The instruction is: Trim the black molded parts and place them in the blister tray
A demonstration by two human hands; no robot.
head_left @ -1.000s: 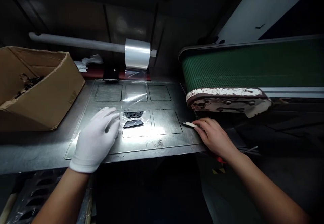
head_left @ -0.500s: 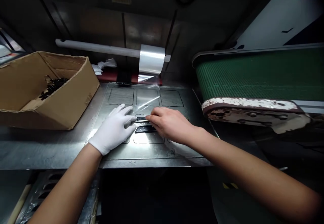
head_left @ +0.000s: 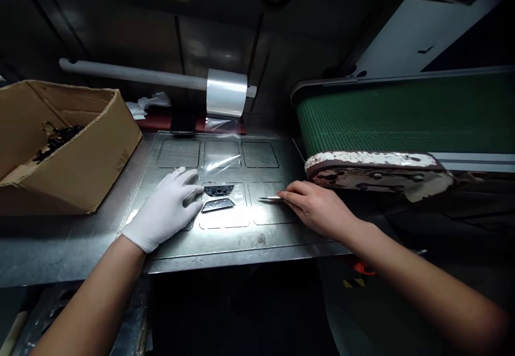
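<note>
Two small dark, trapezoid-shaped pieces, an upper one (head_left: 218,190) and a lower one (head_left: 218,205), lie one above the other on a metal plate (head_left: 225,240) marked with rounded rectangles. Clear film (head_left: 221,160) runs down toward them from a roll. My left hand (head_left: 167,206), in a white glove, rests at their left ends with thumb and fingers apart; the fingertips touch or nearly touch the pieces. To the right of the pieces, my bare right hand (head_left: 317,206) pinches a slim pointed metal tool (head_left: 269,199), its tip pointing left.
The film roll (head_left: 226,93) hangs on a white rod (head_left: 132,72) at the back. A cardboard box (head_left: 108,157) with black parts stands left. A green conveyor belt (head_left: 382,115) with a worn end juts in from the right. A dark phone-like object (head_left: 183,124) lies behind the plate.
My right hand has moved right with the tool, away from the dark pieces, which now show fully. My left hand stays beside them. The view has shifted slightly right.
</note>
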